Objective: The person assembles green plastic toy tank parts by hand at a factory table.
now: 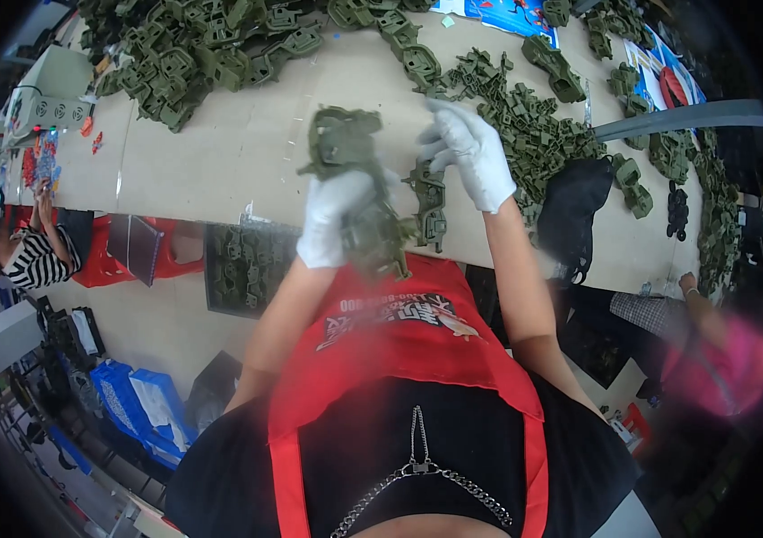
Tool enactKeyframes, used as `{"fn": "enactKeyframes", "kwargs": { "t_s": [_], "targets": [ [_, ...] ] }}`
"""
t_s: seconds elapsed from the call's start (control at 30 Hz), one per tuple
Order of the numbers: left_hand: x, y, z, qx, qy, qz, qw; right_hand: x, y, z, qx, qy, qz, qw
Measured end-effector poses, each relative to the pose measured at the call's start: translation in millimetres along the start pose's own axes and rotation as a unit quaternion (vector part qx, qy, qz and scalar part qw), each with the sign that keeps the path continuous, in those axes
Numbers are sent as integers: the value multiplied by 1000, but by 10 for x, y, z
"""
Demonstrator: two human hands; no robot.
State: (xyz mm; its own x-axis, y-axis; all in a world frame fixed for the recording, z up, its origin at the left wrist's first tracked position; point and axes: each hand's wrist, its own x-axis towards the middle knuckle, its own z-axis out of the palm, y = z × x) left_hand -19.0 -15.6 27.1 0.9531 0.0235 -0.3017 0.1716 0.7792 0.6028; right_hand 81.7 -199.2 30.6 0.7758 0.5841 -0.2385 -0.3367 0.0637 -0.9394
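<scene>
Currently the person's left hand (pixel 337 211), in a white glove, is closed around a green plastic part (pixel 341 139), lifted in front of the apron (pixel 399 314) at the near side of the table (pixel 202 166). The right hand (pixel 476 157), also gloved, is well apart from it, fingers loosely bent and seemingly holding nothing.

The near table edge passes beneath the held part, whose near end reaches over the apron while its far end stands over the tabletop. To the left lies the widest bare stretch, bounded on the far side by a pile of green parts (pixel 171 67). To the right, room is tighter: a heap of small green pieces (pixel 534 134) begins just beside the right hand, and a black bag (pixel 574 211) sits at the near edge.

The held part's long axis runs from far to near, its far end leaning left and its near end right; blur hides which end is the front. Between the hands, near the edge, a second green part (pixel 429 206) also lies lengthwise from far to near.
</scene>
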Motion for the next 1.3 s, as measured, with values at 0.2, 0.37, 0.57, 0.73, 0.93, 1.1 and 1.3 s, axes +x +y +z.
{"fn": "enactKeyframes", "kwargs": {
  "t_s": [0.2,0.37,0.57,0.73,0.93,1.1,1.3],
  "targets": [
    [42,50,-114,13,39,-32,999,-174,1445,-108,-466,281,119,830],
    [36,-80,-267,-22,38,-62,997,8,1647,-586,-398,269,-5,877],
    [42,-157,-361,101,-50,-24,993,-388,-104,33,-162,165,-89,969],
    [-30,-52,173,124,-19,43,991,-318,-490,603,-463,187,-187,846],
    [-35,-65,82,119,-25,25,992,-342,-460,641,-471,149,-224,840],
    [-37,-55,77,119,-21,33,992,-384,-604,673,-452,125,-211,858],
    [-17,-42,96,119,-24,77,990,-315,-616,681,-477,139,-201,844]
  ]
}}
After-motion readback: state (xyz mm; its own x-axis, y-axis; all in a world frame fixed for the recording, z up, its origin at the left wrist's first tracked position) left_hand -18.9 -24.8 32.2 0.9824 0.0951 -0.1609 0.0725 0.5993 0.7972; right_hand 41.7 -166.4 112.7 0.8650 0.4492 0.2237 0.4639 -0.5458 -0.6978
